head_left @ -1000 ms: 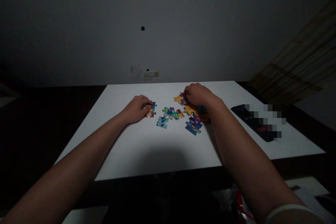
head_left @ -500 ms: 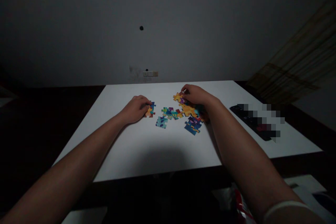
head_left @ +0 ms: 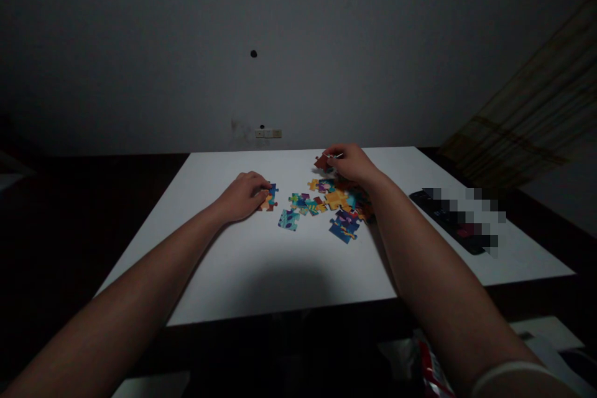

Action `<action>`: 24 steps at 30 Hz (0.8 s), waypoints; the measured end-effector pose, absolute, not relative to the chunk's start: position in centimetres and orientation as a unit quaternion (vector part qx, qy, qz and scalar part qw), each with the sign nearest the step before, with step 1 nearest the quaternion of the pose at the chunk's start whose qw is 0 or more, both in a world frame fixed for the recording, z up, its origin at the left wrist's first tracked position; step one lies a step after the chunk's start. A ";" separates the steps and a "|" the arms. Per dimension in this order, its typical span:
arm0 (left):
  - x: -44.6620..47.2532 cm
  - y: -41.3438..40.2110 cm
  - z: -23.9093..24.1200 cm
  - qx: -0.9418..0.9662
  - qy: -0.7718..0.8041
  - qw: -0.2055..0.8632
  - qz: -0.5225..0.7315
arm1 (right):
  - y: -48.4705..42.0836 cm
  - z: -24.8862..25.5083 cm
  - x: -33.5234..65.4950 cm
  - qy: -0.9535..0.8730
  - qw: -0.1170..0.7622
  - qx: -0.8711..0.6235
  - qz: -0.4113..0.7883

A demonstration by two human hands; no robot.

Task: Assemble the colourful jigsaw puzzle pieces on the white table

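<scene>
One white table point(head_left: 209, 261), left hand point(head_left: 242, 197) curled on jigsaw pieces point(head_left: 269, 197), right hand point(head_left: 353, 163) pinching red piece point(head_left: 321, 163), grey wall point(head_left: 140, 56)

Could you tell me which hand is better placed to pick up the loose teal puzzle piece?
Probably the left hand: it rests close to the teal piece, while the right hand is farther off, holding a red piece.

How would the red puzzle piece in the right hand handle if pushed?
The red puzzle piece looks thin and flat, so probably light and fairly stiff. It should slide, not roll, on the white table.
</scene>
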State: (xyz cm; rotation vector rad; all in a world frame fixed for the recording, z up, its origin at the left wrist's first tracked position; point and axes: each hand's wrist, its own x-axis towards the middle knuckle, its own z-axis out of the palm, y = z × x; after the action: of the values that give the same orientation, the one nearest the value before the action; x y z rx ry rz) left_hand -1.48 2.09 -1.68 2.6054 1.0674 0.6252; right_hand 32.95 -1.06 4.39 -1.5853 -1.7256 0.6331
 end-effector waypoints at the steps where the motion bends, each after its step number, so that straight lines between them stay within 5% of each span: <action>1: -1.5 2.1 -1.7 0.896 0.367 0.128 0.214 | -1.0 4.4 32.9 -0.674 0.361 -0.601 0.233; 6: -1.4 2.0 -1.4 0.895 0.371 0.126 0.215 | -1.1 4.4 31.9 -0.717 0.338 -0.576 0.200; 13: -1.0 1.8 -1.0 0.895 0.375 0.124 0.207 | -2.3 4.3 30.0 -0.777 0.154 -0.557 0.247; 19: -1.1 1.9 -1.2 0.895 0.373 0.125 0.210 | -1.8 4.4 30.9 -0.757 0.171 -0.605 0.177; 24: -1.2 2.0 -1.2 0.896 0.371 0.129 0.208 | -1.7 4.4 31.6 -0.785 0.083 -0.600 0.126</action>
State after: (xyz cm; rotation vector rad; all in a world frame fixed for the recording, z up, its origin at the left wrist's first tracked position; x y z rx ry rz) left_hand -1.16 2.00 -1.24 2.6039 1.0796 0.6062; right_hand 31.61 -1.70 4.39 -1.7924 -2.3452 0.3757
